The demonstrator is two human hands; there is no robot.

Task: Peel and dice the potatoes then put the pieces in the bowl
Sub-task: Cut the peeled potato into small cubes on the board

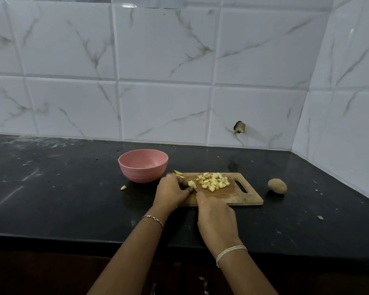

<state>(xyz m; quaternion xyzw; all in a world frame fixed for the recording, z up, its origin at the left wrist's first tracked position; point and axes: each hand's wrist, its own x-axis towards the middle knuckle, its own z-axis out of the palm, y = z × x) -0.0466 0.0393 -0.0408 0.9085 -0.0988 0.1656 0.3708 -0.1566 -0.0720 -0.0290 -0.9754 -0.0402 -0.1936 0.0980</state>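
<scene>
A wooden cutting board (239,194) lies on the black counter, with a heap of diced potato pieces (214,181) on its far half. My left hand (172,191) curls over a small potato piece (192,184) at the board's left end. My right hand (216,218) grips a knife whose handle is hidden in my fist; only a bit of blade (194,190) shows beside the held piece. A pink bowl (143,166) stands just left of the board and looks empty. One whole unpeeled potato (277,185) lies to the right of the board.
A stray potato bit (123,187) lies on the counter (62,188) left of the bowl, and another piece (178,173) sits at the board's far left corner. Tiled walls close off the back and right. The counter's front edge runs below my wrists.
</scene>
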